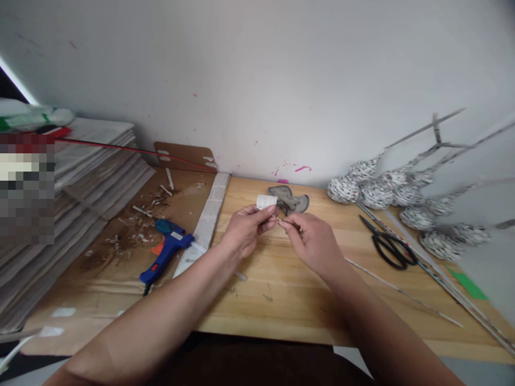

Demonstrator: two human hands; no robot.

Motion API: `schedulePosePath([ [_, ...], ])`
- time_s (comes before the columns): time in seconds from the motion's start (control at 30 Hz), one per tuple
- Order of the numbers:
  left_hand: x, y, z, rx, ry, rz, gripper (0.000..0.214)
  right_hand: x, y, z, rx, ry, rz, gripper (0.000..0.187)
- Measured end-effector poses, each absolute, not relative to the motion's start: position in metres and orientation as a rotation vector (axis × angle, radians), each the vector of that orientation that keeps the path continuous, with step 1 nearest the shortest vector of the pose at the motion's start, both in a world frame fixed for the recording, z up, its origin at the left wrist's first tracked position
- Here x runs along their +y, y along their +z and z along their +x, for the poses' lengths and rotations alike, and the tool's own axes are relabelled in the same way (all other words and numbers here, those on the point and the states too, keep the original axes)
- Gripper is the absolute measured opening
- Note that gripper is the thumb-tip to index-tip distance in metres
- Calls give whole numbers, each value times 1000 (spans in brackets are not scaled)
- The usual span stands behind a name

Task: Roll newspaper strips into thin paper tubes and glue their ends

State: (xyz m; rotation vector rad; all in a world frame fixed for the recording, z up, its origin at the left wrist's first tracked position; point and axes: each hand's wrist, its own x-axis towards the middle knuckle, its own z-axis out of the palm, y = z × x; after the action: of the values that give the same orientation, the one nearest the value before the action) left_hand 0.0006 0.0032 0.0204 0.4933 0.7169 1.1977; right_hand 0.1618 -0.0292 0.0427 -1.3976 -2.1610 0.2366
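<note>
My left hand (245, 229) is closed in a pinch on a small strip of printed paper (266, 201) that sticks up above the fingers. My right hand (311, 241) is closed too, its fingertips meeting the left hand's at a thin rolled paper stick (284, 220) held between both. Both hands hover over a light wooden board (281, 289). Just behind the hands lies a grey folded paper shape (289, 201) on the board.
A blue glue gun (166, 249) lies on stained cardboard (120, 252) at the left. A tall stack of newspapers (80, 182) fills the far left. Black scissors (388, 246), several rolled-paper balls on sticks (386, 190) and long paper sticks (402, 292) lie at the right.
</note>
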Motion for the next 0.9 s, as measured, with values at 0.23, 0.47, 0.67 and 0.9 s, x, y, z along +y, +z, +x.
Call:
schedulePosePath([
  [0.23, 2, 19, 3, 740, 1165, 503, 16, -30, 43, 162, -2177, 397, -1432, 16],
  [0.47, 3, 22, 1, 761, 1164, 496, 13, -29, 41, 159, -2186, 152, -1381, 24],
  [0.67, 1, 23, 2, 765, 1137, 480, 8, -29, 43, 161, -2131, 495, -1428, 25],
  [0.9, 4, 23, 0, 741, 1161, 467, 8, -27, 38, 161, -2177, 140, -1385, 16],
])
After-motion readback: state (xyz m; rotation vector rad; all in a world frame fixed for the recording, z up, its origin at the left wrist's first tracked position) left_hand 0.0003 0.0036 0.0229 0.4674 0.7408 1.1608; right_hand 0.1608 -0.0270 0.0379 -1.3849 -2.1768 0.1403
